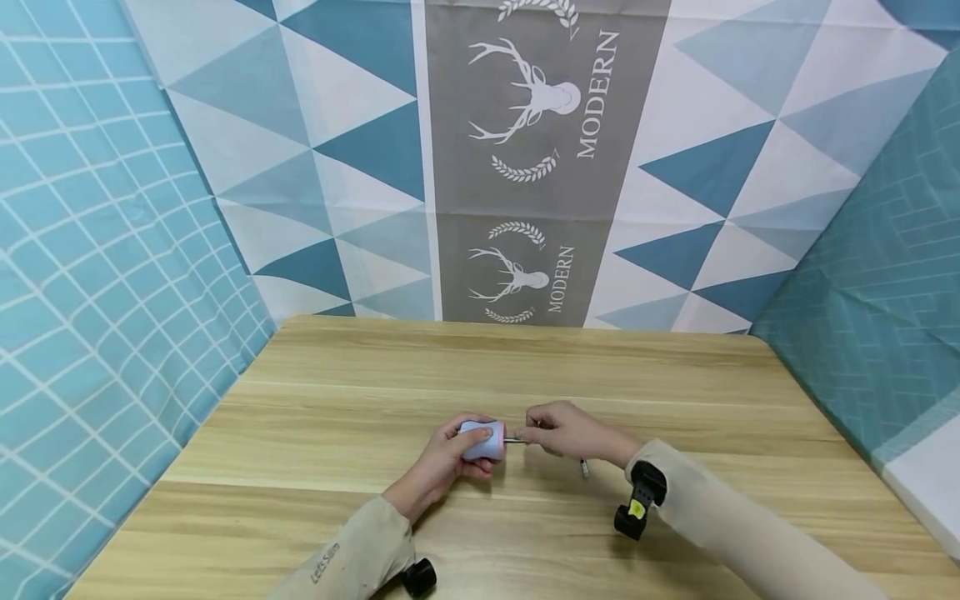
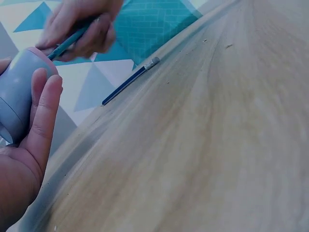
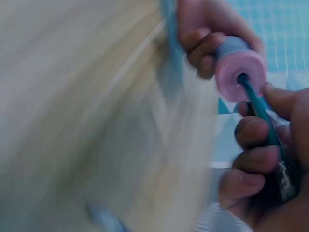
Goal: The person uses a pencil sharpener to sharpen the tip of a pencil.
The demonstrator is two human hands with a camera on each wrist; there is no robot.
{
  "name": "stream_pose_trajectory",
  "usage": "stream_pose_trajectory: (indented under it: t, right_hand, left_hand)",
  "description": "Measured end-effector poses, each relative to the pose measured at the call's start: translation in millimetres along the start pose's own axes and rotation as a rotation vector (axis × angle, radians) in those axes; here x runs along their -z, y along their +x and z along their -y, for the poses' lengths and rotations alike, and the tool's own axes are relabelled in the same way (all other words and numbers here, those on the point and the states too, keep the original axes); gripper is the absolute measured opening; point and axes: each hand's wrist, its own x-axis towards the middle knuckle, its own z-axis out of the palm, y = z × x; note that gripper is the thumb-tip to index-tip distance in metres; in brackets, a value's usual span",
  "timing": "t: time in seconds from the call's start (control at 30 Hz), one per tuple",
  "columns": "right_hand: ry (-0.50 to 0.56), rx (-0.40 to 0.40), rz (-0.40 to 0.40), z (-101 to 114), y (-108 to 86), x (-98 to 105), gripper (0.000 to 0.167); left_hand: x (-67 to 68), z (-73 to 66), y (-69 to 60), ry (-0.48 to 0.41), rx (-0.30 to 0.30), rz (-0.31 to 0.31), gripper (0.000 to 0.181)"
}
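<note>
A rounded light-blue pencil sharpener (image 1: 480,443) with a pink end lies in my left hand (image 1: 444,458), thumb across its top and fingers beneath. My right hand (image 1: 572,430) pinches a dark green pencil (image 3: 260,112) whose front end sits in the hole of the sharpener's pink face (image 3: 229,82). The tip inside the hole is hidden. Curled fingers cover much of the pencil's shaft in the right wrist view. A second, dark blue pencil (image 2: 126,86) with a silvery end lies on the table, partly behind the right hand in the head view.
Both hands are over the middle of the wooden table (image 1: 315,400). A patterned cloth (image 1: 360,167) hangs behind it, with tiled-look blue sheets at the left and right. Small dark specks (image 2: 229,46) dot the tabletop. A black wrist camera (image 1: 637,500) is strapped at the right sleeve.
</note>
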Motion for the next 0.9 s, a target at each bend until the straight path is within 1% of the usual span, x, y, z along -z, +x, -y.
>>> stream_pose_trajectory:
  t: [0.07, 0.13, 0.17, 0.23, 0.3, 0.37, 0.4, 0.43, 0.47, 0.5, 0.57, 0.63, 0.73, 0.9]
  right_hand:
    - [-0.288, 0.197, -0.078, 0.6, -3.8, 0.9, 0.020]
    - [-0.527, 0.384, -0.152, -1.5, -6.3, 1.4, 0.013]
    - [-0.647, 0.472, -0.187, -3.8, -6.6, 1.0, 0.014]
    - [-0.865, 0.612, -0.253, -9.4, -5.8, -0.8, 0.021]
    - [-1.068, 0.724, -0.332, -14.3, -3.8, -3.8, 0.030]
    - [-1.228, 0.803, -0.408, -17.4, -0.9, -7.5, 0.037]
    - [-1.267, 0.826, -0.431, -17.8, 0.2, -9.1, 0.038]
    - [-1.269, 0.835, -0.437, -17.4, 1.3, -10.7, 0.038]
    - [-1.242, 0.826, -0.428, -16.5, 2.2, -12.1, 0.038]
    - [-1.184, 0.804, -0.410, -15.4, 2.7, -13.2, 0.036]
    - [-0.987, 0.715, -0.336, -12.4, 2.5, -14.5, 0.032]
    - [-0.728, 0.582, -0.246, -9.1, 1.6, -15.0, 0.030]
    - [-0.342, 0.355, -0.154, -6.1, 0.1, -14.4, 0.032]
    - [0.195, -0.008, -0.016, -10.2, -1.4, -11.4, 0.035]
  left_hand:
    - [-1.1, -0.1, 0.6, -0.023, 0.010, -0.008, 0.030]
    - [-1.6, 0.0, 0.9, -0.039, 0.014, -0.013, 0.028]
    - [-1.9, 0.1, 1.0, -0.044, 0.015, -0.016, 0.026]
    - [-2.2, 0.4, 1.2, -0.049, 0.018, -0.020, 0.026]
    - [-1.9, 0.8, 1.2, -0.043, 0.024, -0.019, 0.027]
    - [-1.5, 0.9, 1.0, -0.038, 0.031, -0.023, 0.029]
    - [-1.0, 1.0, 1.0, -0.037, 0.033, -0.026, 0.029]
    - [-0.4, 0.8, 1.0, -0.035, 0.035, -0.029, 0.029]
    - [0.2, 0.6, 1.0, -0.035, 0.035, -0.032, 0.028]
    - [0.8, 0.5, 1.0, -0.033, 0.035, -0.035, 0.028]
    - [1.4, 0.0, 0.9, -0.027, 0.036, -0.031, 0.027]
    - [1.6, -0.3, 0.5, -0.019, 0.036, -0.022, 0.028]
    - [1.3, -0.5, -0.9, -0.001, 0.032, -0.002, 0.031]
    - [-1.4, 0.4, 0.5, 0.016, 0.032, 0.014, 0.034]
